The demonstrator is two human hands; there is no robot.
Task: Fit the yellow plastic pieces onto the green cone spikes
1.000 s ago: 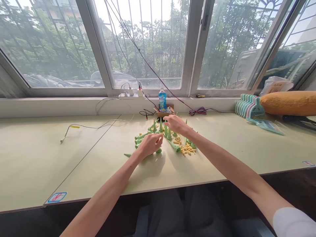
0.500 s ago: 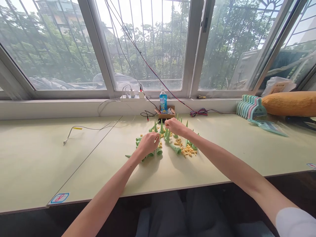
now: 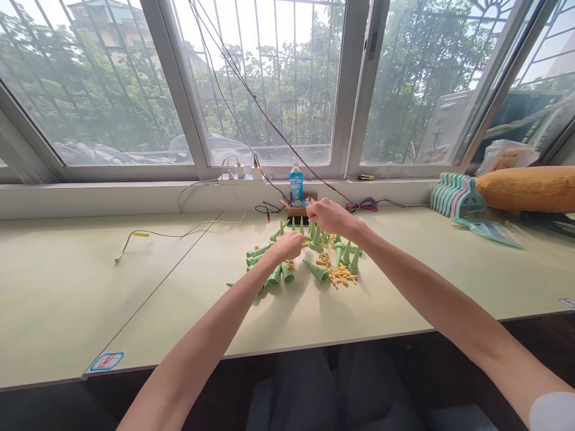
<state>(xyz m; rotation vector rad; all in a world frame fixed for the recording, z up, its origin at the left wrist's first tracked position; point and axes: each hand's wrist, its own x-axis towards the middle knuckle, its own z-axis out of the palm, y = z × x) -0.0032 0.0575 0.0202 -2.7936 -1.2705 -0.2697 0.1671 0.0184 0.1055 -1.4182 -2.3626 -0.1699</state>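
Note:
My left hand (image 3: 288, 245) reaches over the green pieces with its fingers together. Its fingertips come up to the lower part of an upright green cone (image 3: 316, 239); I cannot tell whether they grip it. Above and behind that cone is my right hand (image 3: 330, 216), its fingers curled in a pinch; whatever may be between them is too small to make out. More green cones (image 3: 353, 261) stand at the right. Several hollow cones (image 3: 275, 276) lie on their sides at the left, and one lying cone (image 3: 317, 272) rests nearer me. Small yellow pegs (image 3: 343, 276) lie in a loose pile.
Behind the cones stand a small cardboard box (image 3: 302, 211) and a blue bottle (image 3: 296, 185). A coiled red and black cable (image 3: 362, 204) lies at the back. At the right are pastel dustpan-like pieces (image 3: 458, 194) and an orange cushion-like roll (image 3: 527, 188). A white cable (image 3: 157, 233) crosses the table's left side.
My left hand has moved right and slightly away from me. My right hand has also shifted right and a little farther back. The cone between the hands now stands farther right.

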